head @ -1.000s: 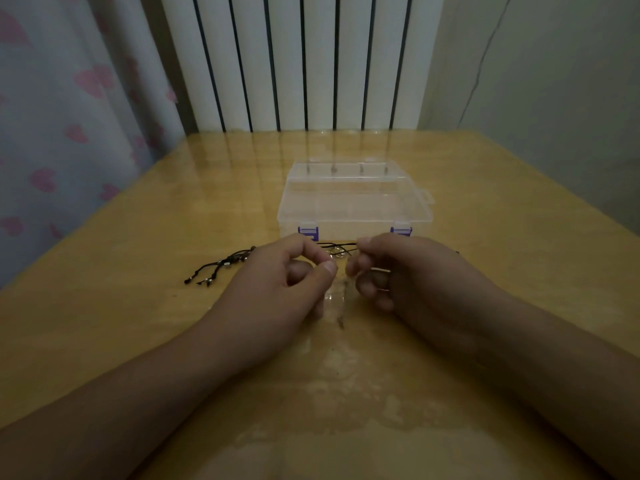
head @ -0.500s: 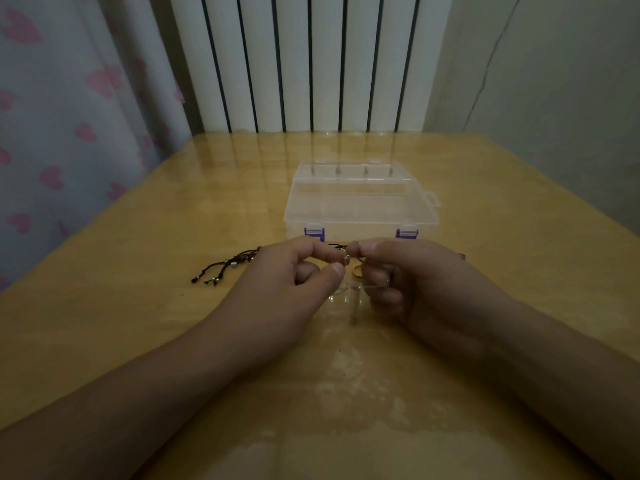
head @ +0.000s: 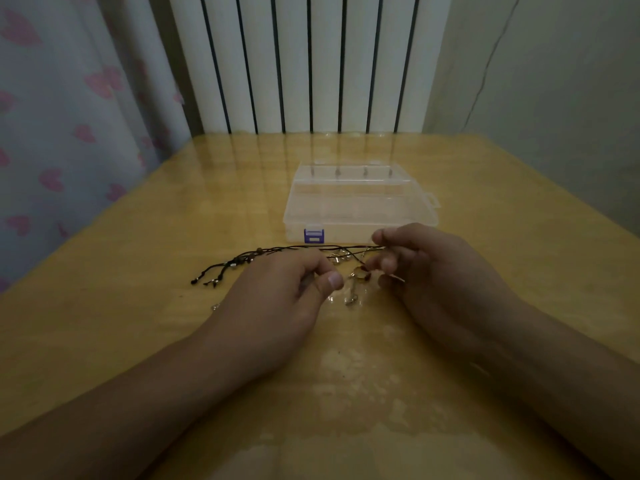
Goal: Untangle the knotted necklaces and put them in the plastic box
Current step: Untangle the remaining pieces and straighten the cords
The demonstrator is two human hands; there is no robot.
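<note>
Hands parted since 0.5 s ago: left hand (head: pixel 277 299) pinches, right hand (head: pixel 426 268) grips black cords (head: pixel 294 249); knot loosening; plastic box (head: pixel 360 206) closed.

The right hand (head: pixel 440 271) hides the plastic box's (head: pixel 360 202) near right corner and whatever clasp sits there. The cords (head: pixel 311 248) run under both hands, so where they knot cannot be told; the left hand (head: pixel 277 299) covers its own grip. The small metal pieces (head: pixel 356 275) between the hands are too dim and tiny to identify. Both forearms are cut off by the lower frame edge.
</note>
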